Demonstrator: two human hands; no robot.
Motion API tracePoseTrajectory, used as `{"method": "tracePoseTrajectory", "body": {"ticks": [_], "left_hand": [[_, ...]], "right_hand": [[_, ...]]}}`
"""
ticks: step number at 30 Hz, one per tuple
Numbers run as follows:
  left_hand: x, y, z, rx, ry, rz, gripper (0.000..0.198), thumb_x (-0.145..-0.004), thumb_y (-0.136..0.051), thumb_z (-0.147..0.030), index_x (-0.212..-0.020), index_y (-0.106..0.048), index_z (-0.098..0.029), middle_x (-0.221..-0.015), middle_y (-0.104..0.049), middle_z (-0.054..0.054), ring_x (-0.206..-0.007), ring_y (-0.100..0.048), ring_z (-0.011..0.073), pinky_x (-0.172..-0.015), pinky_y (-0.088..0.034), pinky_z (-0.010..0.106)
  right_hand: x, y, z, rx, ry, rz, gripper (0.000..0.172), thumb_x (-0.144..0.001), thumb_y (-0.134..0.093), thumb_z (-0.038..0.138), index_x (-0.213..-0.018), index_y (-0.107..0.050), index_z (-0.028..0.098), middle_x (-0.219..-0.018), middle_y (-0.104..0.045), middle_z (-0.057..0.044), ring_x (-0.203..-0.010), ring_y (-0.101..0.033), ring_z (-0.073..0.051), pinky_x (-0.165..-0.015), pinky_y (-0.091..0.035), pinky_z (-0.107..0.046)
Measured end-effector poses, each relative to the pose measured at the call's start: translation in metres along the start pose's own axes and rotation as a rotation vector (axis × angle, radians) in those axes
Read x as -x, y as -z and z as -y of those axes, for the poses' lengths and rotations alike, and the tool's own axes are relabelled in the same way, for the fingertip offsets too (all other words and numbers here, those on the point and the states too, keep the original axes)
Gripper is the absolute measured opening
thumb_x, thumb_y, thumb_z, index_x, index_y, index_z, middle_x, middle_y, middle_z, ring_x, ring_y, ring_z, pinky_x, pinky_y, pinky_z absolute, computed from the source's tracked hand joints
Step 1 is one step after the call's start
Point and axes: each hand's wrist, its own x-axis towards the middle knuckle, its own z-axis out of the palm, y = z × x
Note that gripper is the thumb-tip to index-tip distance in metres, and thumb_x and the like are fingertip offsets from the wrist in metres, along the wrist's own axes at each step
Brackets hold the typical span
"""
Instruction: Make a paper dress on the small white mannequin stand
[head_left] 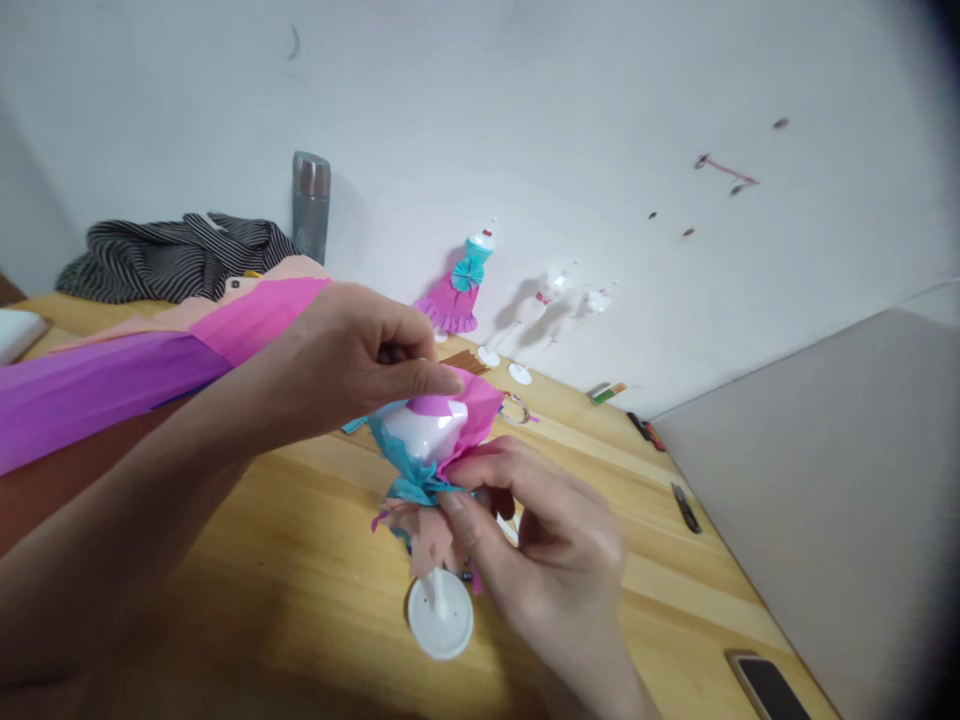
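A small white mannequin (427, 435) is tilted between my hands above the table, with crinkled paper wrapped around it. Its round white base (441, 615) points toward me. Blue paper (416, 485) is gathered at the waist, pink paper (481, 405) covers one side, and peach paper (431, 535) hangs below. My left hand (382, 350) is closed at the upper end, thumb and finger pinched on the pink paper's edge. With thumb and forefinger, my right hand (547, 535) pinches the gathered paper at the waist. My fingers hide part of the wrapping.
Behind stand a mannequin in a pink paper dress (457, 295) and two bare white mannequins (551, 290). Purple paper (112, 385), striped cloth (187, 255) and a flask (310, 205) are left. A utility knife (685, 508) and phone (769, 685) lie right on the wooden table (300, 560).
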Motion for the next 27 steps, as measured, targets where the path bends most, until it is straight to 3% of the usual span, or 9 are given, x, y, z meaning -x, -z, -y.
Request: {"method": "tracePoseTrajectory", "body": {"ticks": [6, 11, 18, 27], "left_hand": [[0.0005, 0.0025, -0.0015, -0.008, 0.006, -0.012, 0.032, -0.079, -0.063, -0.032, -0.053, -0.054, -0.015, -0.048, -0.035, -0.006, -0.046, -0.03, 0.0055, -0.039, -0.022, 0.02], [0.0016, 0.003, -0.0027, -0.002, -0.018, -0.04, 0.031, -0.078, -0.065, -0.031, -0.054, -0.055, -0.015, -0.048, -0.036, -0.006, -0.046, -0.03, 0.0052, -0.039, -0.023, 0.02], [0.0015, 0.0042, -0.0037, -0.016, -0.021, -0.022, 0.035, -0.079, -0.065, -0.032, -0.052, -0.054, -0.014, -0.048, -0.032, -0.007, -0.045, -0.027, 0.0041, -0.038, -0.019, 0.019], [0.0031, 0.0037, -0.0031, -0.047, -0.084, -0.086, 0.033, -0.078, -0.067, -0.03, -0.051, -0.054, -0.015, -0.047, -0.035, -0.006, -0.045, -0.028, 0.0048, -0.038, -0.021, 0.02]], "right_hand": [[-0.0018, -0.0012, -0.0006, 0.075, -0.02, -0.039, 0.007, -0.081, -0.066, 0.015, -0.079, -0.061, 0.019, -0.068, -0.056, 0.003, -0.057, -0.048, -0.01, -0.054, -0.041, -0.026], [-0.0021, -0.002, -0.0009, 0.119, -0.036, -0.031, 0.019, -0.08, -0.066, 0.017, -0.068, -0.052, 0.019, -0.063, -0.048, 0.004, -0.056, -0.045, -0.01, -0.051, -0.038, -0.025], [-0.0005, -0.0031, 0.0005, 0.031, 0.003, 0.041, 0.012, -0.083, -0.061, 0.011, -0.075, -0.06, 0.019, -0.067, -0.053, 0.001, -0.061, -0.05, -0.011, -0.053, -0.039, -0.024], [-0.0017, -0.0031, 0.0007, 0.03, -0.04, 0.047, 0.017, -0.085, -0.06, 0.015, -0.069, -0.057, 0.019, -0.062, -0.051, 0.002, -0.056, -0.047, -0.01, -0.05, -0.036, -0.024]]}}
